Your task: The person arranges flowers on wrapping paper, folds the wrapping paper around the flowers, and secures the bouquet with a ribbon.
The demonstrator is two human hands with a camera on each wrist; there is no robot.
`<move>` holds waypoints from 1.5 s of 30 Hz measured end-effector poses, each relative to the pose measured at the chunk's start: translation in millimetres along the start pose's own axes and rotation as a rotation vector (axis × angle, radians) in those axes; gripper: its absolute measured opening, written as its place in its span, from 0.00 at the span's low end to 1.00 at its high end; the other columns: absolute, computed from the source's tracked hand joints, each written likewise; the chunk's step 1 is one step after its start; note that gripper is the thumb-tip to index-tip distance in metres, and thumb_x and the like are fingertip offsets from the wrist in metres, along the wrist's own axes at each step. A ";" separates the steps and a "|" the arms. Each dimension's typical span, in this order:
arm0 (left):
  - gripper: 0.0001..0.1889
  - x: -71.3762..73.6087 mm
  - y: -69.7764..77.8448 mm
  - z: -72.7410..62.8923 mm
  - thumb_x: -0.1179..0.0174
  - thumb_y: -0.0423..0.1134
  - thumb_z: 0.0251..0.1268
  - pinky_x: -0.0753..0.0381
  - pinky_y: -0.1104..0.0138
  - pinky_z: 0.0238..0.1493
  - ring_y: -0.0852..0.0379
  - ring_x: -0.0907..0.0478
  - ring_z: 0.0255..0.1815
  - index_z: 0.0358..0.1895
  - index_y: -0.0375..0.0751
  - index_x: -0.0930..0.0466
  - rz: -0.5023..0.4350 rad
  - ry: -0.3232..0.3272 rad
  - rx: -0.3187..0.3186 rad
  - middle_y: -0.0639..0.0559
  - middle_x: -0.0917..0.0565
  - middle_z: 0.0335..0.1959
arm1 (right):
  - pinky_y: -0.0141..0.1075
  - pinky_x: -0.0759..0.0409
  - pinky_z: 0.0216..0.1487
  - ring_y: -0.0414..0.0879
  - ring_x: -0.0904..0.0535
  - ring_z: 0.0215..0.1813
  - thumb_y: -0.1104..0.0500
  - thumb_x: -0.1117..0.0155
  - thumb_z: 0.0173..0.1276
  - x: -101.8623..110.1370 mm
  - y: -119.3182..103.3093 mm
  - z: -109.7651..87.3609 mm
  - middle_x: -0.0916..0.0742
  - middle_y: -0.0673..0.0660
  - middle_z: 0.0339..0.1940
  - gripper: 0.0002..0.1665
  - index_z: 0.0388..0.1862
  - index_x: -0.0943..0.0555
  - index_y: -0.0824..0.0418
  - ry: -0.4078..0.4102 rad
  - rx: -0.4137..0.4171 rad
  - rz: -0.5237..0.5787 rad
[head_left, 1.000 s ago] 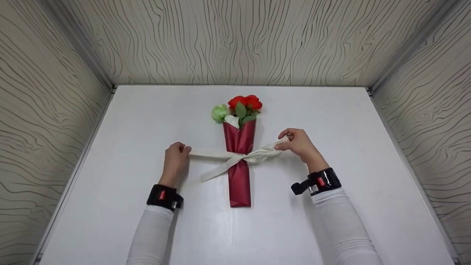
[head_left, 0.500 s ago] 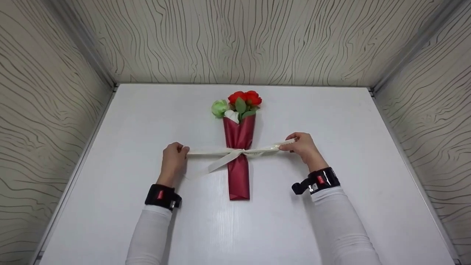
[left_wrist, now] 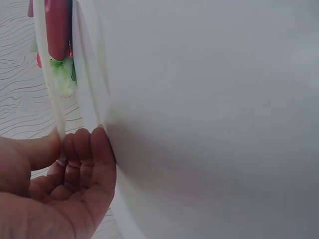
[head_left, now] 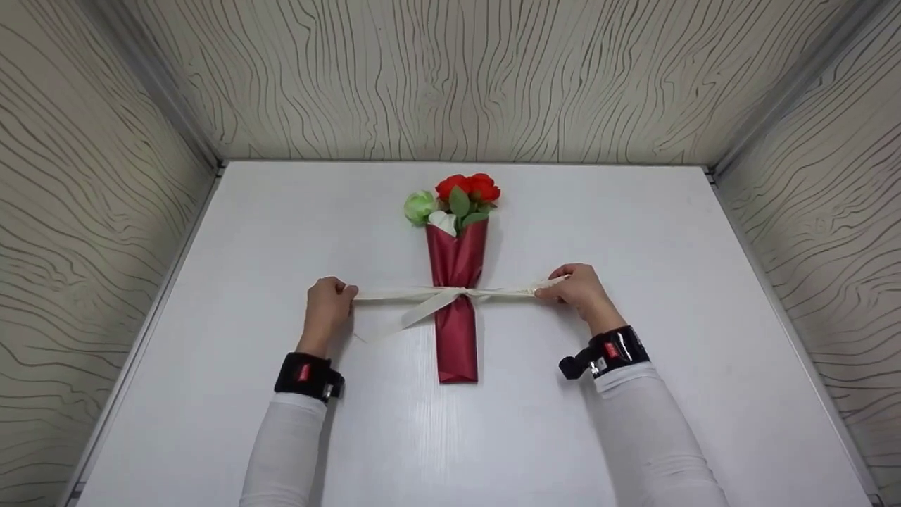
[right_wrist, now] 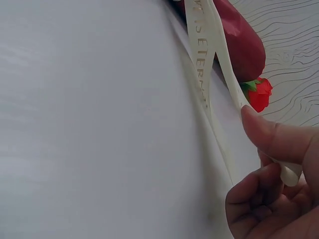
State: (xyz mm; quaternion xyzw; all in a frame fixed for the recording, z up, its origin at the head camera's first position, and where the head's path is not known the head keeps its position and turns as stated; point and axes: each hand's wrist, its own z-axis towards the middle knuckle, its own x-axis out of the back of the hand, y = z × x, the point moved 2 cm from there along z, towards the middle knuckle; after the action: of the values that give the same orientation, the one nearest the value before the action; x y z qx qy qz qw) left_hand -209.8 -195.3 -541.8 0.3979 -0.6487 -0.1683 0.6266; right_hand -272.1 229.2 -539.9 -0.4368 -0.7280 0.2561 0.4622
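Note:
A bouquet in dark red wrapping paper (head_left: 457, 345) lies on the white table, its red flowers (head_left: 468, 187), green flower (head_left: 420, 207) and white flower pointing away from me. Around its middle runs a cream ribbon (head_left: 394, 294), knotted at the front, with one loose tail slanting down to the left. My left hand (head_left: 328, 304) pinches the ribbon between thumb and fingers, left of the bouquet. On the other side my right hand (head_left: 578, 290) pinches the ribbon too. Printed letters show on the ribbon (right_wrist: 202, 55) in the right wrist view. Both stretches run nearly straight.
The white table (head_left: 633, 232) has patterned wall panels (head_left: 450, 77) at its back and sides. Each wrist wears a black strap (head_left: 306, 377) with a small camera.
The ribbon's right side has gone from a loose, sagging loop to a taut line. My right hand has moved right and toward me, the left slightly left. The bouquet shifted slightly up in view.

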 end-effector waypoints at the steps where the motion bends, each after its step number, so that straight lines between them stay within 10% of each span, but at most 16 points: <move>1: 0.11 -0.1 -0.2 -0.3 0.47 0.39 0.61 0.31 0.65 0.24 0.53 0.29 0.24 0.30 0.32 0.25 0.004 -0.002 0.007 0.46 0.25 0.23 | 0.37 0.27 0.30 0.44 0.28 0.28 0.60 0.24 0.38 -0.1 0.8 -0.8 0.23 0.57 0.33 0.27 0.37 0.26 0.66 -0.001 0.000 -0.008; 25: 0.11 3.2 -1.4 -10.8 0.44 0.38 0.55 0.27 0.64 0.24 0.51 0.26 0.25 0.31 0.31 0.24 0.073 -0.106 0.053 0.44 0.23 0.23 | 0.35 0.28 0.26 0.43 0.28 0.25 0.54 0.24 0.38 13.8 15.2 -22.3 0.22 0.53 0.25 0.26 0.34 0.24 0.64 -0.080 -0.002 -0.160; 45: 0.19 2.2 43.6 16.8 0.51 0.51 0.63 0.36 0.65 0.20 0.55 0.35 0.19 0.22 0.40 0.32 0.037 -0.055 -0.090 0.51 0.33 0.17 | 0.33 0.33 0.21 0.43 0.32 0.19 0.44 0.40 0.58 9.6 -37.5 -0.7 0.25 0.51 0.16 0.22 0.22 0.25 0.62 -0.034 0.318 -0.216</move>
State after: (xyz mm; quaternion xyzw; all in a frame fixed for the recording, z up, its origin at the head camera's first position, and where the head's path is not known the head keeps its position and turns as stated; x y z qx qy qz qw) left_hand -238.8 -174.3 -511.7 0.3524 -0.6646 -0.1967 0.6289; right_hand -288.3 219.4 -506.2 -0.2733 -0.7285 0.3243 0.5379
